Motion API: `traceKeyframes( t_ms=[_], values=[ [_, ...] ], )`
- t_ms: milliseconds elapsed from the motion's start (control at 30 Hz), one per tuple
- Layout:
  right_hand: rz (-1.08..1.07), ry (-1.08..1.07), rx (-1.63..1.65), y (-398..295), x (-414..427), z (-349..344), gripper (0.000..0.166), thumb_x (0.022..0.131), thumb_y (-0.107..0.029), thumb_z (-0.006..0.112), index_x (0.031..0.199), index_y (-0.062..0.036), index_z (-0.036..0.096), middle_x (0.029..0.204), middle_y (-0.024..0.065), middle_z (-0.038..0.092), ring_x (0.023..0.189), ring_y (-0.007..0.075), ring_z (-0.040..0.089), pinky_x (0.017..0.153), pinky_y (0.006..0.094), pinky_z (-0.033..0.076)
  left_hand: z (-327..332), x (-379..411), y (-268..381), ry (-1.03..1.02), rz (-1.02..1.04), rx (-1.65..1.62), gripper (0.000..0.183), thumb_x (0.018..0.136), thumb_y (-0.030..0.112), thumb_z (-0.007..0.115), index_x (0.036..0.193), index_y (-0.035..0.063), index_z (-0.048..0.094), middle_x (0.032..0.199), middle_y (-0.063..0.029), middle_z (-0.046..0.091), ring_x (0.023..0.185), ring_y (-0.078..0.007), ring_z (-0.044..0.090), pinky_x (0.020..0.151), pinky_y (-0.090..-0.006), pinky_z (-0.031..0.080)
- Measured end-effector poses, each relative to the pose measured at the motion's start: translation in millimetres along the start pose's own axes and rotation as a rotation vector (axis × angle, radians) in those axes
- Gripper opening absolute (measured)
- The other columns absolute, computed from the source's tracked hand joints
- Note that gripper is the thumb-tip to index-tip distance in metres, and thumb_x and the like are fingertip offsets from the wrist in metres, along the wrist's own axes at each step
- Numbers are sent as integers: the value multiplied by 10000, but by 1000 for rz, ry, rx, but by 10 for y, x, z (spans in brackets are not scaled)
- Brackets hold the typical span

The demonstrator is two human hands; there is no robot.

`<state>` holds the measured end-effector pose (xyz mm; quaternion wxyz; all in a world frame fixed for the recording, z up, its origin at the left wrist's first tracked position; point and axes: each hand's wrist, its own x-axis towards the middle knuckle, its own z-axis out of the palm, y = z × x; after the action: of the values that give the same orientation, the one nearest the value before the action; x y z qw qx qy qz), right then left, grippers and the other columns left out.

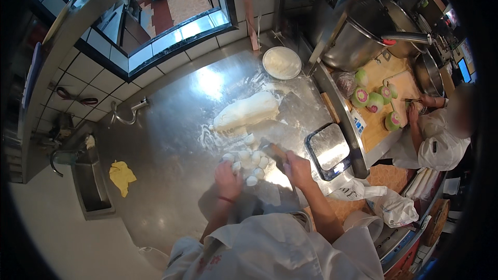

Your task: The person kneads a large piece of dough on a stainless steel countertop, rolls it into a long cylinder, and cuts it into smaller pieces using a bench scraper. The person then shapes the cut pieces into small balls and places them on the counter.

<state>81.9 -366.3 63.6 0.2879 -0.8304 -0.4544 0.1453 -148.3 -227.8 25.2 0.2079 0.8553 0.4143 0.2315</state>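
My right hand (298, 169) grips a wooden-handled tool (277, 151), which looks like a dough scraper. Its far end is dark and blurred. Small white dough pieces (256, 157) lie in a cluster on the floured steel worktop (171, 179), between my two hands. At the left edge of that cluster, my left hand (228, 181) has its fingers curled around one dough piece (236, 166); the fingertips are partly hidden. Beyond the pieces rests a long, thick log of dough (247, 112), dusted with flour.
A bowl of flour (282, 63) stands at the back, and a digital scale (328, 151) at right. A yellow cloth (121, 177) lies near a small sink (93, 186). Across a metal divider, a co-worker (428, 132) cuts at a wooden board with green-skinned radishes (375, 102). Large steel pots (352, 42) stand behind.
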Motion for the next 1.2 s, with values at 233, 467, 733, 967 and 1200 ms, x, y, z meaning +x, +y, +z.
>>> traceKeyframes(
  t_ms=[233, 467, 733, 967, 1200],
  values=[
    [130, 35, 17, -11, 60, -364, 250, 841, -148, 669, 1041, -51, 555, 747, 222, 638, 705, 449, 640, 623, 513, 498, 219, 395, 526, -251, 211, -74, 531, 809, 60, 661, 1322, 29, 527, 1360, -169, 539, 1196, -360, 525, 1007, -474, 414],
    [228, 175, 87, -19, -84, -313, 274, 826, -121, 669, 1067, -43, 564, 786, 258, 647, 742, 471, 642, 653, 525, 500, 821, 957, 605, -279, 325, -94, 489, 818, 50, 631, 1297, 23, 535, 1300, -155, 558, 1175, -347, 529, 985, -451, 443],
    [253, 164, 143, -61, 46, -9, 293, 822, -92, 670, 1081, -25, 549, 753, 262, 644, 725, 474, 644, 631, 522, 499, 735, 973, 593, -476, 194, -89, 342, 803, 132, 735, 1083, 14, 578, 1093, -153, 564, 999, -374, 599, 826, -467, 508],
    [262, 98, 102, -147, 163, 138, 296, 840, -113, 686, 1083, -36, 535, 715, 232, 638, 675, 447, 647, 580, 492, 495, 789, 847, 551, -361, 153, -133, 363, 792, 156, 775, 1039, 4, 557, 1080, -175, 551, 960, -381, 618, 803, -458, 522],
    [162, 92, 34, -260, 224, 72, 313, 832, -117, 678, 1087, -40, 514, 705, 227, 635, 667, 449, 644, 587, 508, 498, 780, 863, 475, -378, 53, -232, 356, 772, 101, 766, 1038, 10, 547, 1090, -189, 543, 966, -409, 605, 794, -474, 513]
  ],
)
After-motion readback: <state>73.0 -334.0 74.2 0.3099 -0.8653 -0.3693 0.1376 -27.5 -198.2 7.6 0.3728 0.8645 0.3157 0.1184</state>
